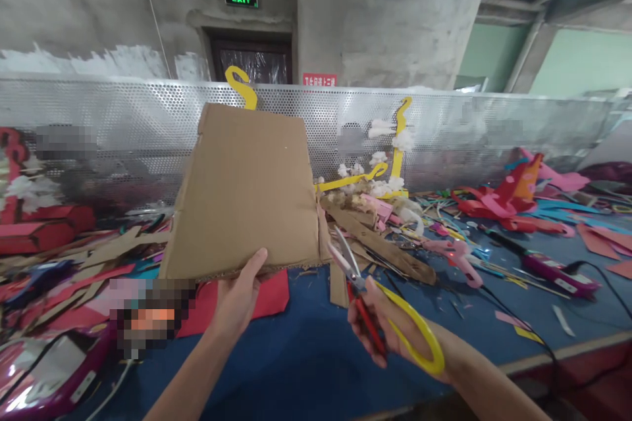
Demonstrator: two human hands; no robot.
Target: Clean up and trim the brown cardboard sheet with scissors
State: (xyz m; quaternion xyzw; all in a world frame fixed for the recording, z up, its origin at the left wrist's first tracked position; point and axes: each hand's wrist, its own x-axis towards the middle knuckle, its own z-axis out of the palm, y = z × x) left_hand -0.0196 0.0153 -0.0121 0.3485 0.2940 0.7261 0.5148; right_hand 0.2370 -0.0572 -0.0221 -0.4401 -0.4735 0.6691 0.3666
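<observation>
My left hand (pixel 237 302) grips the lower edge of a brown cardboard panel (pixel 247 191), thumb in front and fingers behind it. The panel stands tilted up over the table. Scissors (pixel 353 263) with one yellow and one red handle are in my right hand (pixel 390 322). Their blades point up toward the panel's lower right side and are slightly parted; whether they touch the cardboard I cannot tell. Beneath the panel lies a piece of red paper (pixel 271 296). A yellow S-shaped hook (pixel 241 85) sticks up behind the panel's top edge.
A pink glue gun (pixel 457 256) and a purple tool (pixel 557 273) with black cords lie at right. Cardboard strips (pixel 385 243), yellow hooked stands (pixel 399 145) and paper scraps crowd the blue table (pixel 306 355). A perforated metal screen (pixel 444 125) runs along the back.
</observation>
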